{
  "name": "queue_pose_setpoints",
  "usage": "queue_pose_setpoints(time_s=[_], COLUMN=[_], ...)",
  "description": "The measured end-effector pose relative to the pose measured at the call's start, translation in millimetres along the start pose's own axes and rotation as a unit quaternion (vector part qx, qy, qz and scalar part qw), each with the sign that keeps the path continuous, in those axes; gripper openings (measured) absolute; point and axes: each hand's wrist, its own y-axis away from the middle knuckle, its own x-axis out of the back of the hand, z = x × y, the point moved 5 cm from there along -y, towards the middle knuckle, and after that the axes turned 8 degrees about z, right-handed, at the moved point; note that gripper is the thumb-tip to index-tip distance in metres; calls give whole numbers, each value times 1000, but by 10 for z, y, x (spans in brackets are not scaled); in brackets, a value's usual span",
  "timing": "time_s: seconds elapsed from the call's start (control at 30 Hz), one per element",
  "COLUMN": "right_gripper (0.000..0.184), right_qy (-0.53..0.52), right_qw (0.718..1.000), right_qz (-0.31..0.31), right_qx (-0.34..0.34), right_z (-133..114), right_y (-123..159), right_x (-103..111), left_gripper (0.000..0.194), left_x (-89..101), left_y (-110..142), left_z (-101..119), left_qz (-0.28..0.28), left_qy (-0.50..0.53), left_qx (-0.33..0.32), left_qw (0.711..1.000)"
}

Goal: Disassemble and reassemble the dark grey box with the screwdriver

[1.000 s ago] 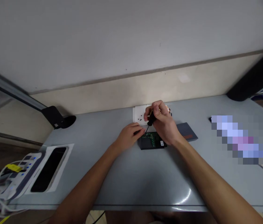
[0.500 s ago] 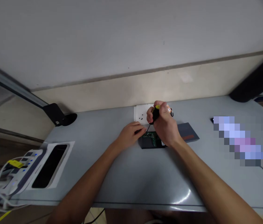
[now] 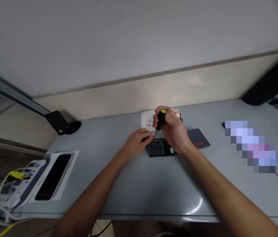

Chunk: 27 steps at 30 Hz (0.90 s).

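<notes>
A small black drive [image 3: 159, 149] with a green circuit board showing lies on the grey table [image 3: 149, 184]. My right hand [image 3: 172, 130] is closed round a black screwdriver [image 3: 160, 119] with a yellow cap, its tip down on the board's far left corner. My left hand [image 3: 137, 142] rests on the table against the drive's left edge, fingers curled and pinched on the drive's corner.
A white sheet [image 3: 147, 120] with a few small black screws lies behind the drive. A dark grey cover [image 3: 198, 138] sits to its right. At the left are a power strip with cables [image 3: 18, 179], a white tray [image 3: 55, 174] and a lamp base [image 3: 63, 123].
My right hand has shifted its grip on the screwdriver, so the yellow cap now shows above the fingers. The left hand and the drive have stayed in place.
</notes>
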Motion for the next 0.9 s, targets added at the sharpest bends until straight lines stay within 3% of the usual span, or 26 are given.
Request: queue_pose_setpoints(time_s=[0.17,0.9], right_gripper=[47,43], right_qy=[-27,-27], right_qw=[999,999], right_qz=[38,27], right_qx=[22,35], right_z=[-22,-16], right_y=[32,81], right_x=[-24,-75], left_gripper=[39,38], left_x=[10,-1], left_y=[-1,3], left_z=[16,13], left_qz=[-2,-8], left_qy=[-8,-11], left_qx=[3,21], left_qw=[1000,1000])
